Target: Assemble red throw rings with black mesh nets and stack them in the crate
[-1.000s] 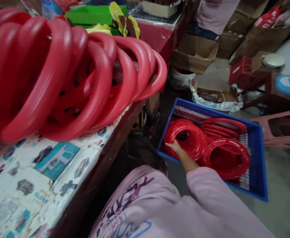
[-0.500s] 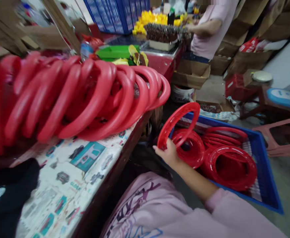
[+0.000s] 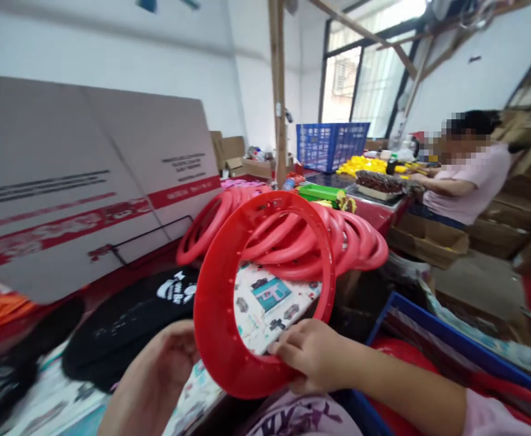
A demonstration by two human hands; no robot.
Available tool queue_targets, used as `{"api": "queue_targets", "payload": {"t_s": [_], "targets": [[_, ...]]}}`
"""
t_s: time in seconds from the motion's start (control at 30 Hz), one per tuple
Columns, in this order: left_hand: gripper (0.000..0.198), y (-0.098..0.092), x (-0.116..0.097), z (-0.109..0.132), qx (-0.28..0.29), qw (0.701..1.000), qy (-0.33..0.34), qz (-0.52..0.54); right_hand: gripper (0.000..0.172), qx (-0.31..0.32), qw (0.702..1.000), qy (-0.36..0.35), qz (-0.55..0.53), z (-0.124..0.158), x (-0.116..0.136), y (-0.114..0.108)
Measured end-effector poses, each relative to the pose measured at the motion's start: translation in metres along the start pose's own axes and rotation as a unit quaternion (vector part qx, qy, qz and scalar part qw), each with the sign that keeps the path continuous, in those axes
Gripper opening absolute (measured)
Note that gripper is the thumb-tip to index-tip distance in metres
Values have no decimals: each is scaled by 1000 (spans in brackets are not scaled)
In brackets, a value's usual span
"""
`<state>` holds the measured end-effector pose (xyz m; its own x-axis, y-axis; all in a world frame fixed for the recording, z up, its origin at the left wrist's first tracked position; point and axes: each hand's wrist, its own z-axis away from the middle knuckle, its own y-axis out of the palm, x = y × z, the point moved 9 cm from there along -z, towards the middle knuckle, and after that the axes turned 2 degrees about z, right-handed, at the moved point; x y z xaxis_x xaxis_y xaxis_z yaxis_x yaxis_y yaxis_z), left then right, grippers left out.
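Observation:
A glossy red plastic ring is held up in front of me, tilted, with small holes around its inner edge. My right hand grips its lower right rim, fingers inside the opening and thumb underneath. At its left side is my left hand, close against the outer rim; its fingertips are hidden behind the ring. Behind it, a row of lighter red rings lies on the table, which has a printed cover. A black cloth item with white print lies to the left.
A blue crate with red parts stands low at the right. A large carton stands at the left, near orange items. Farther back are a green tray, a blue basket, yellow pieces and a person.
The view has swung left and up. My right hand has brought the glossy ring from above the crate to in front of me over the table. My left hand has come into view beside it.

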<state>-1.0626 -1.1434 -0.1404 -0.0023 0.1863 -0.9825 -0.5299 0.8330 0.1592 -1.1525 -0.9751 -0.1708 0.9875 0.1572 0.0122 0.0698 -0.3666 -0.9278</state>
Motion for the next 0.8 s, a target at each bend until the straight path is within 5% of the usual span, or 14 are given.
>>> {"api": "queue_targets", "payload": {"t_s": [0.2,0.3,0.37,0.43,0.5,0.63,0.8], "targets": [[22,-45,-14,-12,-84,983,11,166,30,29,982,-143,121,-38,0,-13],[30,-71,-44,-4,-135,978,115,112,11,26,972,-183,142,-55,-11,-19],[24,-98,-71,10,-233,944,226,60,7,22,966,-214,143,-63,-17,-19],[41,-118,-93,26,-306,899,312,30,9,19,958,-247,141,-70,-22,-13],[57,-119,-108,24,-277,902,329,-40,11,17,952,-274,138,-76,-25,-4],[22,-97,-97,3,-88,963,204,-155,13,19,942,-305,136,-83,-33,13],[25,-129,-90,12,-81,982,168,-35,14,36,947,-275,160,-90,-60,14]]}}
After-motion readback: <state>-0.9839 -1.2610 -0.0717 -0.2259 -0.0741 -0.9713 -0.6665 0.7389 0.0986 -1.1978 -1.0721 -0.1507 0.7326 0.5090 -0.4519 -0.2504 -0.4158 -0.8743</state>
